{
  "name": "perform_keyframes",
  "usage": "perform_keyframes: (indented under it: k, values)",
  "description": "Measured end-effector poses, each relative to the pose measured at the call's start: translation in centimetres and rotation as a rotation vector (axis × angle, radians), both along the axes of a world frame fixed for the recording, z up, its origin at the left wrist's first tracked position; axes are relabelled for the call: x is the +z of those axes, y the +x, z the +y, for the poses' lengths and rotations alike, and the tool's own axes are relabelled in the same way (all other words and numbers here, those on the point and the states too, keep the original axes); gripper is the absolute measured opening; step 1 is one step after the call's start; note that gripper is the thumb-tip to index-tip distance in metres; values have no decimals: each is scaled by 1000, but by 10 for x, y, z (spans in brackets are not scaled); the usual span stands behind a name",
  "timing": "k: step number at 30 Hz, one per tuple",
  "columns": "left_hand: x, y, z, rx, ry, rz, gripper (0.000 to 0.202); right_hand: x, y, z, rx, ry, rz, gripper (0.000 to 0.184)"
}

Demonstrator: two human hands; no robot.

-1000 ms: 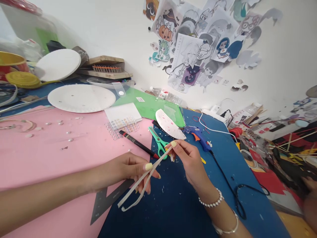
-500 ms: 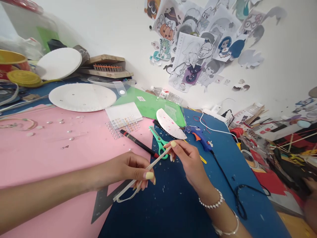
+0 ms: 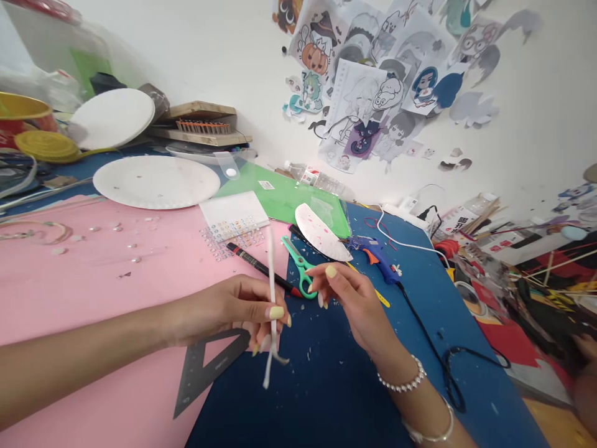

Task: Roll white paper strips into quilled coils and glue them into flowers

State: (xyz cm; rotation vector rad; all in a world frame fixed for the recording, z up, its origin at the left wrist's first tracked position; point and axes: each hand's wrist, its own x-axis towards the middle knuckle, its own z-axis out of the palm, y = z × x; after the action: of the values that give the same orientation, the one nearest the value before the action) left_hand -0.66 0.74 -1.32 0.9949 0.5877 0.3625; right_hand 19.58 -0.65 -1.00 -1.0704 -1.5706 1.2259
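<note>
Head view: a white strip (image 3: 271, 261) stands nearly upright where the pink sheet (image 3: 93, 286) meets the blue mat (image 3: 326, 398), pinched near its lower end between thumb and fingers of the left hand (image 3: 231, 308). The right hand (image 3: 354, 298), just to its right, is empty, its fingers loosely spread. Green scissors (image 3: 300, 266) and a black marker (image 3: 254, 264) lie just beyond, a blue glue gun (image 3: 379, 257) farther right, and a set square (image 3: 205, 373) near left.

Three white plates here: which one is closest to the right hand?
The half-moon plate speckled pink, just beyond the right hand by the green scissors. The flat round plate and the round plate at the back are whole and far left.
</note>
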Motion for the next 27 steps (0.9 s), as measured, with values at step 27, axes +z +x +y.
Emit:
perform_keyframes:
  k: [27]
  values:
    - [-6,2,4,367,37,28,12,2,-3,-4,193,68,-413,12]
